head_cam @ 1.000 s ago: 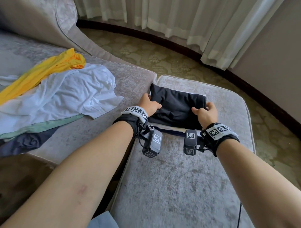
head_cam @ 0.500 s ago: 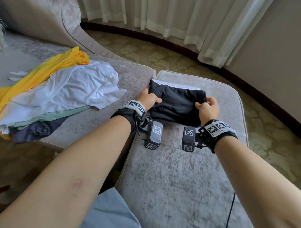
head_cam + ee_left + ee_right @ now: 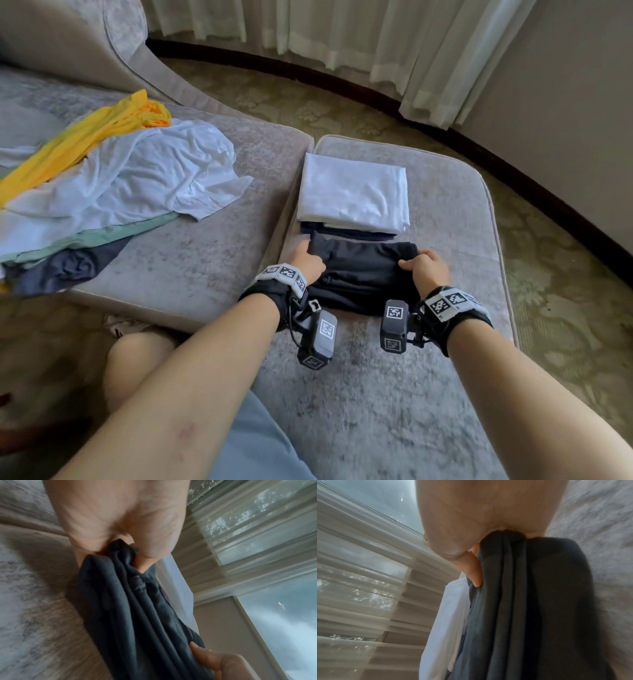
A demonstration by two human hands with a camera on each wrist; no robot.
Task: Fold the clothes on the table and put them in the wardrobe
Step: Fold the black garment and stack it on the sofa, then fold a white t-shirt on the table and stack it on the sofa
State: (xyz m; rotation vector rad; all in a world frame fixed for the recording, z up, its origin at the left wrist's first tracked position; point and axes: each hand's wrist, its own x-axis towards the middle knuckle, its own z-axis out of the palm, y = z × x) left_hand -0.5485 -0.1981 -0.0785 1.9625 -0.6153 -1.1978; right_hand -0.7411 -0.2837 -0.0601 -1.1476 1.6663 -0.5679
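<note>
A folded black garment (image 3: 363, 274) hangs between my two hands just above the grey ottoman (image 3: 394, 394). My left hand (image 3: 308, 260) pinches its left corner, the bunched black cloth (image 3: 123, 555) caught between thumb and fingers. My right hand (image 3: 423, 263) grips the right corner, the black fabric (image 3: 513, 561) trailing from my fist. Behind the garment lies a folded white shirt (image 3: 352, 192) on top of a folded navy piece (image 3: 352, 234). An unfolded heap with a white shirt (image 3: 137, 181), a yellow garment (image 3: 85, 137), a green one and a navy one lies on the sofa at left.
The grey sofa seat (image 3: 212, 260) adjoins the ottoman's left side, with a narrow gap between. White curtains (image 3: 376, 44) hang at the back above a patterned carpet (image 3: 565, 274). My knee (image 3: 137, 359) and blue shorts sit at the bottom.
Both hands have pulled the black garment toward me off the folded stack. The white folded shirt beneath it is now uncovered.
</note>
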